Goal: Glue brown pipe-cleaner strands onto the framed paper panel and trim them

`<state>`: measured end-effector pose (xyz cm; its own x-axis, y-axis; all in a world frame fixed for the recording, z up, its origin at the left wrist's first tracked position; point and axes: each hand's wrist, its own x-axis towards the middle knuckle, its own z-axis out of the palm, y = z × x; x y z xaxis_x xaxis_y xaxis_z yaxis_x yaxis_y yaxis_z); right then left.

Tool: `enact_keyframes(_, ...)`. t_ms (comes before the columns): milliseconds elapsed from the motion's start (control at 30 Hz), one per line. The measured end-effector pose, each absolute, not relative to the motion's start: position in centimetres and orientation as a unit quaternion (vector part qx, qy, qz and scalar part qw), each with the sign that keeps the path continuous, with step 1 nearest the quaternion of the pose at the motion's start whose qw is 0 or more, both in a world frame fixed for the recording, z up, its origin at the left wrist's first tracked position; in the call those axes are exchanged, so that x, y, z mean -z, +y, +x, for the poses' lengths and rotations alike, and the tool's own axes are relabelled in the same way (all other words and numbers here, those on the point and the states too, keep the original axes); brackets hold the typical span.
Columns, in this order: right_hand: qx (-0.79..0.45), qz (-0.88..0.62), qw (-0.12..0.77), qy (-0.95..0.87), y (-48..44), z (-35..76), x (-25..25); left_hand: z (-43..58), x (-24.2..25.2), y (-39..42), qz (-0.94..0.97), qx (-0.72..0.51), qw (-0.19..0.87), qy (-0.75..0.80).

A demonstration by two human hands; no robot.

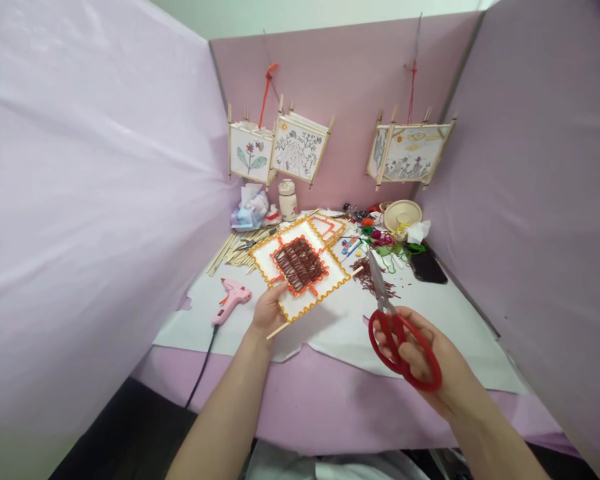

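Note:
My left hand point(270, 308) grips the lower corner of a white square craft panel point(296, 308), tilted above the table. Wavy yellow yarn lines the panel's edges, and a brown yarn patch point(299, 265) with an orange yarn outline fills its middle. Thin wooden sticks jut out past two corners. In my right hand point(420, 347) are red-handled scissors point(405, 350), fingers wrapped round the handles and blades pointing up and away. The blades look closed, and stay apart from the panel. Behind them lies a pile of brown yarn snippets point(373, 280).
A pink glue gun point(233, 300) with a black cord lies at left, near wooden sticks point(223, 255) and pliers. A black phone point(429, 265), yarn balls point(367, 230) and a beige lid point(403, 215) are at right. Behind stand a white bottle point(288, 200) and hanging picture lanterns point(300, 148).

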<state>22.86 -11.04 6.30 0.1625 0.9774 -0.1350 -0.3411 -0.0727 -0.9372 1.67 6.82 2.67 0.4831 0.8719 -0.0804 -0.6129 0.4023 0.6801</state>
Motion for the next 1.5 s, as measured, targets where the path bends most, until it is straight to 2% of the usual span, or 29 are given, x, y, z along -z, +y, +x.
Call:
enact_keyframes(167,-0.538,-0.531,0.533,-0.381,-10.2,21.6,-4.3,1.8,-2.8,6.6,0.306,-0.468,0.797,0.229)
enact_keyframes(300,-0.467,-0.546,0.58,-0.384,-8.9,21.4,-3.9,1.9,-2.9,6.6,0.296,-0.474,0.798,0.225)
enact_keyframes(500,-0.526,-0.507,0.566,-0.382,-8.0,21.6,-1.5,1.9,-3.3,6.7,0.283,-0.498,0.782,0.244)
enact_keyframes(667,-0.32,-0.601,0.588,-0.437,-7.0,23.5,2.2,1.8,-3.6,6.8,0.277,-0.512,0.774,0.25)
enact_keyframes(933,-0.219,-0.692,0.428,-0.539,-6.6,24.0,3.3,1.3,-4.0,7.0,0.264,-0.559,0.749,0.238)
enact_keyframes(1067,-0.16,-0.681,0.388,-0.6,-6.8,23.8,3.3,1.1,-4.1,7.0,0.251,-0.595,0.725,0.238)
enact_keyframes(1167,-0.179,-0.684,0.384,-0.594,-7.3,23.6,2.4,0.9,-4.0,7.1,0.262,-0.596,0.723,0.232)
enact_keyframes(1333,-0.317,-0.624,0.483,-0.526,-8.7,23.0,0.3,0.7,-3.7,7.1,0.283,-0.585,0.728,0.218)
enact_keyframes(1400,-0.302,-0.613,0.495,-0.537,-9.1,22.8,-0.6,0.7,-3.6,7.0,0.302,-0.573,0.733,0.208)
enact_keyframes(1500,-0.252,-0.635,0.463,-0.565,-9.0,22.5,-2.2,0.8,-3.6,6.6,0.335,-0.537,0.75,0.193)
